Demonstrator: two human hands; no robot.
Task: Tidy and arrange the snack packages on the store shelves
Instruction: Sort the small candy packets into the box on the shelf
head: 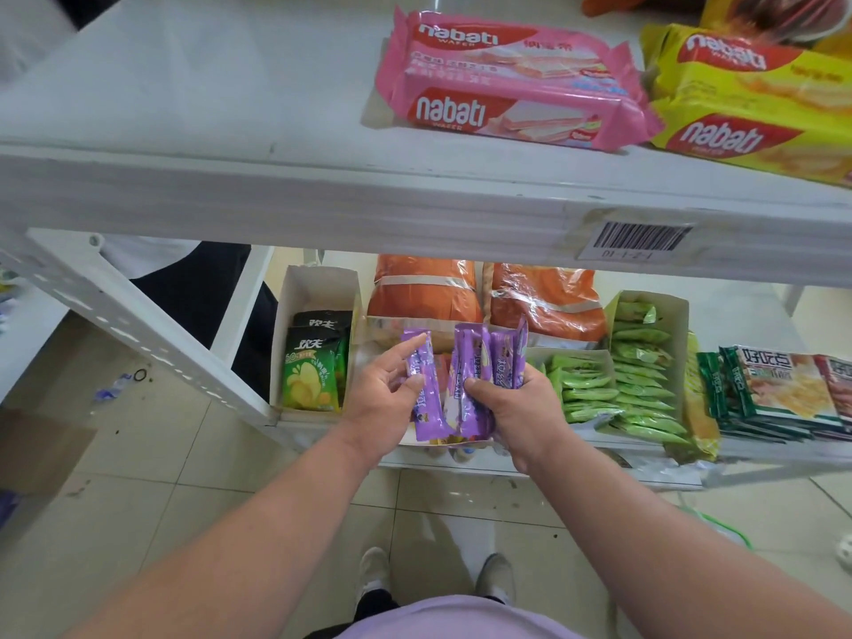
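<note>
Your left hand (385,394) pinches one purple packet (422,389), and your right hand (516,403) grips a bundle of purple packets (479,375). All stand long-axis upright, just in front of the lower shelf (461,463), between the chip box (313,343) and the green packets (618,385). The single packet sits just left of the bundle, so your left hand is best placed to add it.

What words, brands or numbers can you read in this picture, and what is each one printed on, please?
"nabati WAFER": pink wafer packs, upper shelf.
"nabati": yellow wafer packs beside them.
"01-1-2-1", roughly; digits blurred: barcode label on the shelf edge.
"好吃点": biscuit packs, lower shelf, far right.
"60": green chip bags in the white box; their characters are unclear.
Purple packets in both hands: print too blurred.
</note>
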